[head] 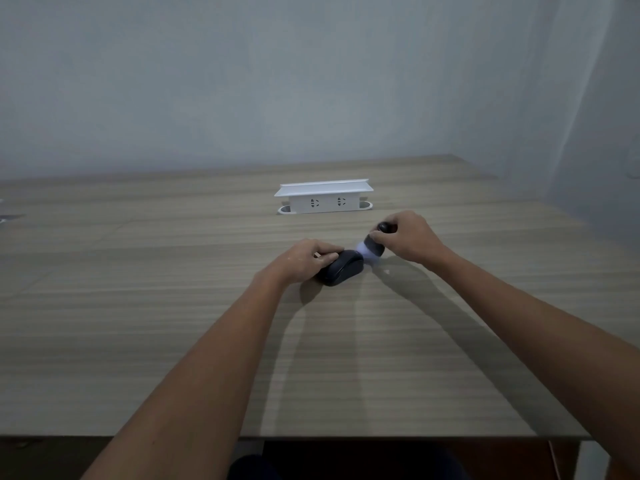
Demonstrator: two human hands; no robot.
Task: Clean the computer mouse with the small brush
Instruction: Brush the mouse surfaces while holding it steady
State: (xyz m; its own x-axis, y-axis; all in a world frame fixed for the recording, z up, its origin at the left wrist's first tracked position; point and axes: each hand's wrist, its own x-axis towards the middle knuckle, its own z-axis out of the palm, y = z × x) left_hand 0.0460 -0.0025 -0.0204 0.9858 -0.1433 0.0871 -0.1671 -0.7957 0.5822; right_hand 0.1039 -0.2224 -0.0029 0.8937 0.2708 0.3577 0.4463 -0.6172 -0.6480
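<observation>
The computer mouse [341,268], pinned to the tabletop [173,271] by the left hand [306,259], meets the small brush [372,249] pinched in the right hand [410,239] grip, steadied for sweeping.

One head-worn wide-angle view looks forward and down across the wooden table [138,341] toward the wall [242,81].
</observation>
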